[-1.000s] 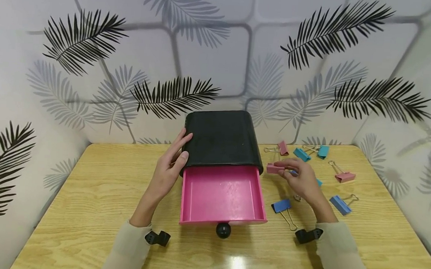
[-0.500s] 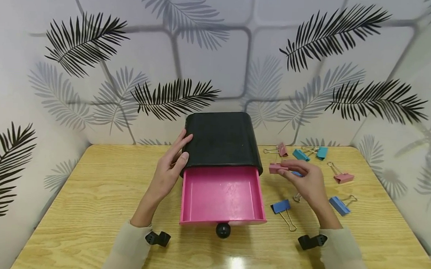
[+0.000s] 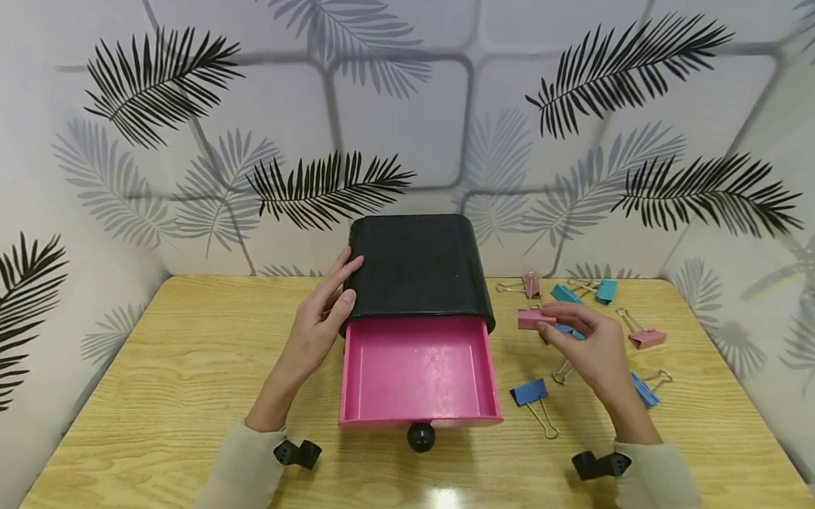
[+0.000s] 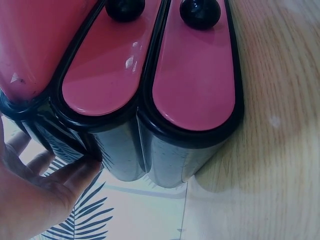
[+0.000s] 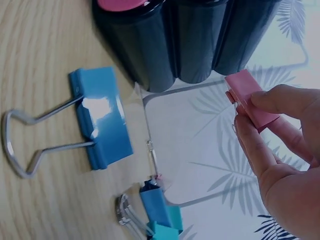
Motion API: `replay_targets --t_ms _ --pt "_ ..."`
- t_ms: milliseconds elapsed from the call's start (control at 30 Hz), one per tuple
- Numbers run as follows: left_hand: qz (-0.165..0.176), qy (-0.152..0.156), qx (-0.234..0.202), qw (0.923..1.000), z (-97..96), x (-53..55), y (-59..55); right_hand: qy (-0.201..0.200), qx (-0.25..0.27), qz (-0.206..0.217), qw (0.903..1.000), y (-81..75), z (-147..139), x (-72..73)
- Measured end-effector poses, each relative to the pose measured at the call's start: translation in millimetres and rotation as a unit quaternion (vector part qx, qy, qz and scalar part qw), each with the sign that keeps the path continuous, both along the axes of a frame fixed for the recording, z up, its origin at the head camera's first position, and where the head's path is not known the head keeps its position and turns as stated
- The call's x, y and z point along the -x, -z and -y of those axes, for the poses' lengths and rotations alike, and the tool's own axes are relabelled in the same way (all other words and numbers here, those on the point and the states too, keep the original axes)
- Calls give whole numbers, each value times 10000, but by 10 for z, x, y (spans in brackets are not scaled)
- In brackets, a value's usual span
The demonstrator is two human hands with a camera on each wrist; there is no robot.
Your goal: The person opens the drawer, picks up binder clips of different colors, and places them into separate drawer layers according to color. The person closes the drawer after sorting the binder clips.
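A black drawer unit [image 3: 414,262] has its pink top drawer [image 3: 418,370] pulled out, with bare floor inside it. My left hand [image 3: 319,319] rests on the unit's left side, fingers extended along the black casing; the left wrist view shows two more pink drawer fronts [image 4: 194,85] below, pushed in. My right hand [image 3: 599,349] pinches a pink binder clip [image 3: 532,319] between thumb and fingers, to the right of the unit. In the right wrist view this clip is raised, its wire handles partly hidden by the fingers.
More binder clips lie on the right of the wooden table [image 3: 199,397]: a blue one [image 3: 530,392] nearest the drawer, another blue one [image 3: 644,391], a pink one [image 3: 647,338], and a pink one [image 3: 531,283] at the back beside teal ones [image 3: 606,291]. A patterned wall [image 3: 401,116] rises behind.
My right hand has shifted a little to the right with the pink binder clip pinched in it. The left hand and the drawer have stayed put.
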State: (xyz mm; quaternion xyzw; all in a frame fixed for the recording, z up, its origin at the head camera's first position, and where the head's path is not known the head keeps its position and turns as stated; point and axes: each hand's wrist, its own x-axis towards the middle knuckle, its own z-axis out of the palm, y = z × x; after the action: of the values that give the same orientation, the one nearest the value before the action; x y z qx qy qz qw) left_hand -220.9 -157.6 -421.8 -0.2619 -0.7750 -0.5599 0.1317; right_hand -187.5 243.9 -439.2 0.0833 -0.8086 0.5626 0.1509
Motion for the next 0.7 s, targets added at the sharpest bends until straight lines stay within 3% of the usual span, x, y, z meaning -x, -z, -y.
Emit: replay_targets --t_ms 300,500,700 --pt "31 -15 34 10000 -7 -10 -8 165 -71 -317 9993 -143 45 -63" --pt "22 -28 45 10000 -11 -4 -17 -26 357 -756 9965 -224 78 -94" --pt "24 -60 49 10000 -5 -11 -17 -107 475 -764 9959 -290 123 -141"
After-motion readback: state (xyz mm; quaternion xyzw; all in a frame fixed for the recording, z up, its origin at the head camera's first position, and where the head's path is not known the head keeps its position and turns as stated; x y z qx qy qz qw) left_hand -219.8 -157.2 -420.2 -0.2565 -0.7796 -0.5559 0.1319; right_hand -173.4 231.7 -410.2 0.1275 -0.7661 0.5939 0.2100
